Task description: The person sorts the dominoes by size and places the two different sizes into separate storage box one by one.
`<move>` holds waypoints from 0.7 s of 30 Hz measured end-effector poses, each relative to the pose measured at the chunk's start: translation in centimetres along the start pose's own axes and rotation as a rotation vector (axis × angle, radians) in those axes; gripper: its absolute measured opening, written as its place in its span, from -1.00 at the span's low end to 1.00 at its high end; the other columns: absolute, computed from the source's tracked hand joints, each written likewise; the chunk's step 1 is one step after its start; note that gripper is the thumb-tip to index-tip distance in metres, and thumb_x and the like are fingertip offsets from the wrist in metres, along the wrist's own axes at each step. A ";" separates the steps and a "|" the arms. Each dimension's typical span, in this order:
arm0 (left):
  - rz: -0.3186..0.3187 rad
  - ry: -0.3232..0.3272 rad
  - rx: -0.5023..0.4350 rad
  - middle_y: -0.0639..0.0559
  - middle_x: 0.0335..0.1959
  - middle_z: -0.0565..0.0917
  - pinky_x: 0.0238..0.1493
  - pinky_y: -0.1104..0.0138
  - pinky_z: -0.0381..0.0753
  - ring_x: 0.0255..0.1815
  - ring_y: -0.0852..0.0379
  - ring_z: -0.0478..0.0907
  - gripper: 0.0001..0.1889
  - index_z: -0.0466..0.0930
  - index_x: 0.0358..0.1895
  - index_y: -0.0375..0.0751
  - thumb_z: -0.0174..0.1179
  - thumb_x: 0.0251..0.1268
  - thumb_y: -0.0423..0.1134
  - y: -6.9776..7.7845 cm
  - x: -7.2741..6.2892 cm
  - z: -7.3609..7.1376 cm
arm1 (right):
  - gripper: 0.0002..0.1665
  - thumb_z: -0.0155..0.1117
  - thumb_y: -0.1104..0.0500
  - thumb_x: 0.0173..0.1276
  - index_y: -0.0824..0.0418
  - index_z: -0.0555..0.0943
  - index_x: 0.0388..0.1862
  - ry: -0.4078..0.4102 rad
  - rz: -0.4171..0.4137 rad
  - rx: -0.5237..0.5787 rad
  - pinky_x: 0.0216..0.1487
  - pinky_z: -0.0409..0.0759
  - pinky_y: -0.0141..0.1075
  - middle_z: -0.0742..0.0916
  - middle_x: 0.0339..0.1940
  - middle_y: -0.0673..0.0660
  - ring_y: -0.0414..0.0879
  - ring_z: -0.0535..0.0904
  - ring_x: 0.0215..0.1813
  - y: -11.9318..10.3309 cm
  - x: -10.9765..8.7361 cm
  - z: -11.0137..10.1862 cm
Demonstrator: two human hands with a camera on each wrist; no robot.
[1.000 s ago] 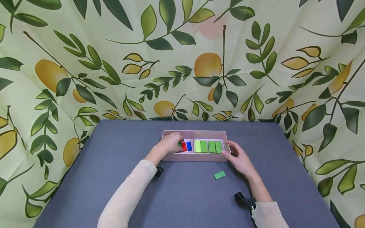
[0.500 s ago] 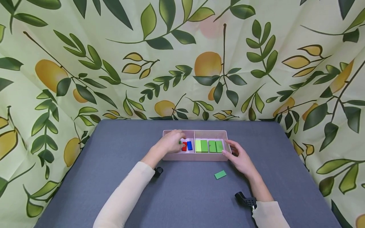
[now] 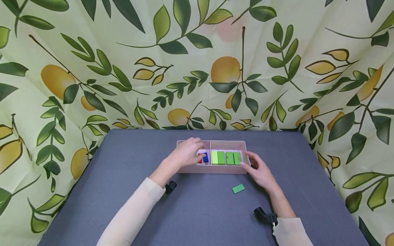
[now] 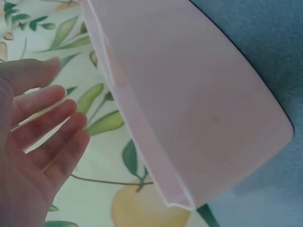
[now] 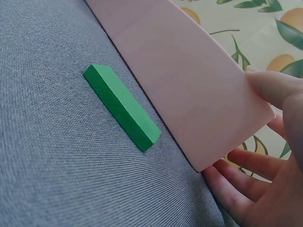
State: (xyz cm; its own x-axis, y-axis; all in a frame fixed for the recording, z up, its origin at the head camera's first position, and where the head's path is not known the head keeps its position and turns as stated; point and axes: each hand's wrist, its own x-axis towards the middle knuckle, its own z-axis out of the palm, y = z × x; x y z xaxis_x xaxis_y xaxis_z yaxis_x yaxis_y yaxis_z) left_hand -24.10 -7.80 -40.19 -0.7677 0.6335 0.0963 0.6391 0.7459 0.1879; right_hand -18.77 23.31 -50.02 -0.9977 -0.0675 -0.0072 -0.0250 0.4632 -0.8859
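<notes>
A pink two-compartment box (image 3: 215, 169) stands on the cloth. Above its left compartment hovers my left hand (image 3: 188, 152), and the left wrist view shows that hand (image 4: 45, 118) with fingers loosely extended and nothing between them. Part of a red block (image 3: 200, 158) and a blue block (image 3: 205, 157) show beside the fingertips; the rest of that compartment is hidden. My right hand (image 3: 259, 171) grips the box's right end, thumb at the rim and fingers around the side. Several green blocks (image 3: 221, 158) stand in a row in the right compartment.
A loose green block (image 3: 238, 188) lies on the grey-blue tabletop (image 3: 203, 212) in front of the box. A leaf-and-fruit patterned curtain (image 3: 191, 102) hangs behind and at both sides.
The left hand has risen slightly and shifted right over the left compartment, now covering more of the red block. The blue block has tilted a little. The right hand keeps its hold.
</notes>
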 end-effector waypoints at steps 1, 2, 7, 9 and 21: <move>0.019 0.014 0.000 -0.02 -0.03 0.67 0.15 0.17 0.55 0.05 -0.01 0.57 -0.70 0.70 0.06 -0.21 0.33 0.35 -0.16 0.3 -0.1 -0.2 | -0.19 0.31 -0.07 0.48 0.19 0.27 0.56 0.001 -0.001 0.001 0.27 0.34 0.24 0.38 0.48 0.38 0.34 0.32 0.40 0.0 0.0 0.0; 0.039 0.026 0.004 -0.02 -0.03 0.67 0.14 0.18 0.55 0.03 -0.02 0.58 -0.70 0.70 0.05 -0.22 0.33 0.36 -0.16 0.5 -0.2 -0.3 | -0.20 0.31 -0.07 0.48 0.18 0.27 0.56 0.002 -0.001 0.001 0.27 0.34 0.24 0.38 0.48 0.38 0.33 0.32 0.40 0.0 0.0 0.0; 0.157 0.083 0.019 -0.04 -0.06 0.68 0.13 0.20 0.55 -0.02 -0.01 0.59 -0.73 0.72 0.00 -0.24 0.31 0.36 -0.16 1.9 -0.5 -0.5 | -0.20 0.31 -0.07 0.48 0.18 0.27 0.56 0.001 -0.002 0.000 0.25 0.35 0.22 0.38 0.48 0.38 0.33 0.32 0.39 0.0 0.0 0.0; 0.182 0.099 0.030 -0.02 -0.06 0.67 0.13 0.21 0.55 -0.03 0.01 0.59 -0.73 0.72 0.00 -0.23 0.31 0.37 -0.14 2.3 -0.6 -0.5 | -0.19 0.31 -0.07 0.48 0.18 0.26 0.56 -0.002 0.000 -0.004 0.23 0.36 0.21 0.38 0.48 0.39 0.33 0.32 0.38 0.0 0.0 0.0; 0.258 0.119 0.071 0.02 -0.07 0.63 0.01 0.27 0.55 -0.07 0.06 0.55 -0.75 0.72 0.00 -0.13 0.33 0.34 -0.14 4.5 -1.2 0.2 | -0.20 0.30 -0.06 0.49 0.16 0.26 0.56 -0.008 -0.008 0.005 0.27 0.32 0.24 0.36 0.49 0.37 0.32 0.31 0.40 0.1 -0.1 0.0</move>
State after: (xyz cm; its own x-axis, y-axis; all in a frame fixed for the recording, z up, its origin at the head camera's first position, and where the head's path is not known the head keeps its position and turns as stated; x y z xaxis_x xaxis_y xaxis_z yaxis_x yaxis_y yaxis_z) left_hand -20.26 -5.17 -39.68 -0.5764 0.7789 0.2471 0.8127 0.5780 0.0739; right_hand -18.72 23.37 -50.07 -0.9969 -0.0780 -0.0041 -0.0322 0.4586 -0.8880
